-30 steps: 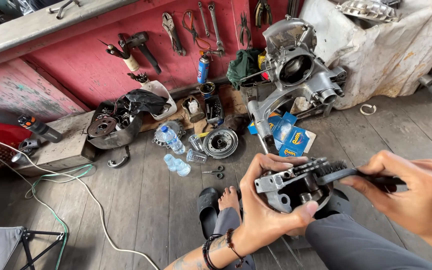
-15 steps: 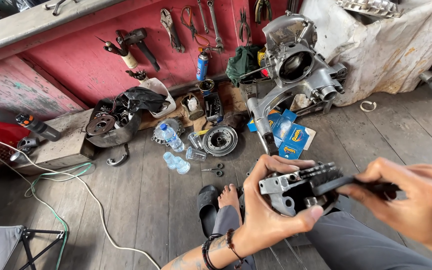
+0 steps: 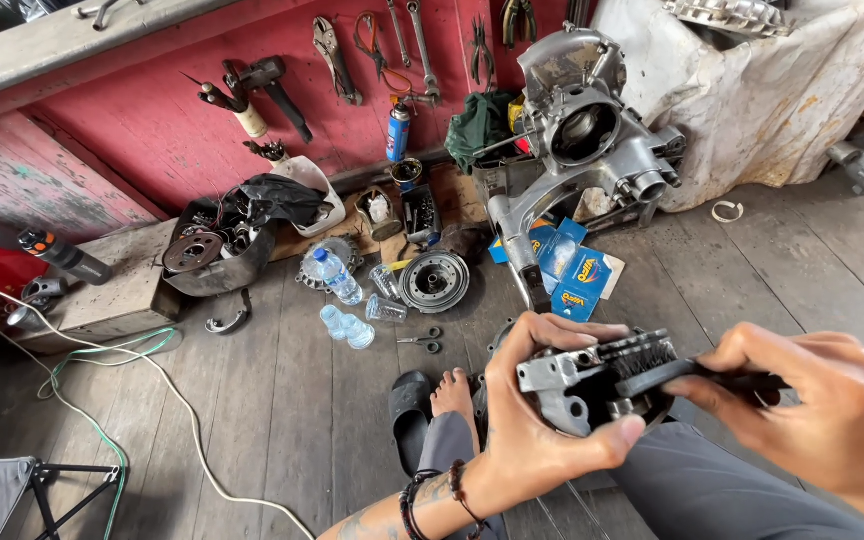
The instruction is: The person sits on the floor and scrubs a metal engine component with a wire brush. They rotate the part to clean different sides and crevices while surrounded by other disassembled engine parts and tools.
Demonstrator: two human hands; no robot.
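Observation:
My left hand (image 3: 527, 420) grips a grey metal engine part (image 3: 577, 385) from below and the left, thumb across its near side. My right hand (image 3: 817, 410) is closed on the black handle of a brush (image 3: 692, 378), whose dark bristles rest on the top of the part. Both hands are held over my lap, above my grey trouser leg (image 3: 712, 495). My bare foot (image 3: 452, 392) in a black sandal shows just left of the part.
A large grey engine casing (image 3: 582, 140) stands at the back against the red wall (image 3: 152, 130) hung with pliers and wrenches. Blue boxes (image 3: 572, 275), a round metal hub (image 3: 434, 282), plastic bottles (image 3: 332, 275), scissors (image 3: 420, 343) and cables (image 3: 102, 400) lie on the wooden floor.
The brush has shifted slightly left along the top of the part. The part and both hands sit a little lower in view; the camera has drifted.

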